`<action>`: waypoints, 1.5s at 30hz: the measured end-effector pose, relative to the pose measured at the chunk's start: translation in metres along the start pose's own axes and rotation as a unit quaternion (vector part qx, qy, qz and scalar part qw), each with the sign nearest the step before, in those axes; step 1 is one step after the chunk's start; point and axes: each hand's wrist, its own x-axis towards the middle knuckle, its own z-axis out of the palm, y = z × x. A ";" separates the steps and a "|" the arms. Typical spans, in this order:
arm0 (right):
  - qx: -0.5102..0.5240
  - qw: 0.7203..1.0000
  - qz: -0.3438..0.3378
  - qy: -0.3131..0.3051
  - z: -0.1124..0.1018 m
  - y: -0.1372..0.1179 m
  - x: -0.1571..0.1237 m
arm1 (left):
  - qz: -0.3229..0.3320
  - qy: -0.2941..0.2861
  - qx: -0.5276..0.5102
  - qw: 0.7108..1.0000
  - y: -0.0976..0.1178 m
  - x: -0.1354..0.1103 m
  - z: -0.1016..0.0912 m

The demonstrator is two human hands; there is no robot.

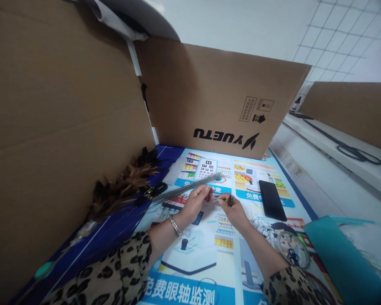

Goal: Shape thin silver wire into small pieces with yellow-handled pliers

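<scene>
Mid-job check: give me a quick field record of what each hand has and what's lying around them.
left hand: fingertips pinched, seemingly on a thin wire; bracelet on wrist
right hand: pinches small dark item, too small to identify
behind hands: wire bundle
left side: feather duster
right side: black phone flat on poster; teal folder
surround: cardboard panels upright

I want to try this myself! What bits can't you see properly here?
All in the head view:
1. Small dark item pinched in the right hand: too small to name, partly covered by fingers.
2. Wire bundle: its near end is hidden inside the left hand; strands too thin to count.
3. Teal object: cut off at the bottom-right corner.
</scene>
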 end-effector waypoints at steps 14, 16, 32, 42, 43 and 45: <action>0.015 1.000 0.010 0.005 -0.004 0.004 0.000 | 0.022 -0.002 0.012 1.000 0.003 -0.002 0.000; 0.027 0.999 0.027 0.005 -0.005 0.004 0.000 | 0.019 -0.006 0.004 1.000 0.002 -0.002 0.000; 0.103 0.993 0.061 -0.010 -0.007 -0.002 -0.001 | 0.014 -0.024 -0.018 0.999 0.003 -0.005 -0.001; 0.120 0.991 0.066 -0.007 -0.006 -0.002 -0.001 | 0.016 -0.023 0.000 1.000 0.000 -0.004 -0.001; 0.122 0.990 0.068 -0.010 -0.006 -0.002 -0.002 | 0.015 -0.019 0.003 1.000 0.000 -0.004 -0.001; 0.122 0.990 0.073 -0.011 -0.006 -0.002 -0.002 | 0.015 -0.010 0.011 1.000 -0.001 -0.003 -0.001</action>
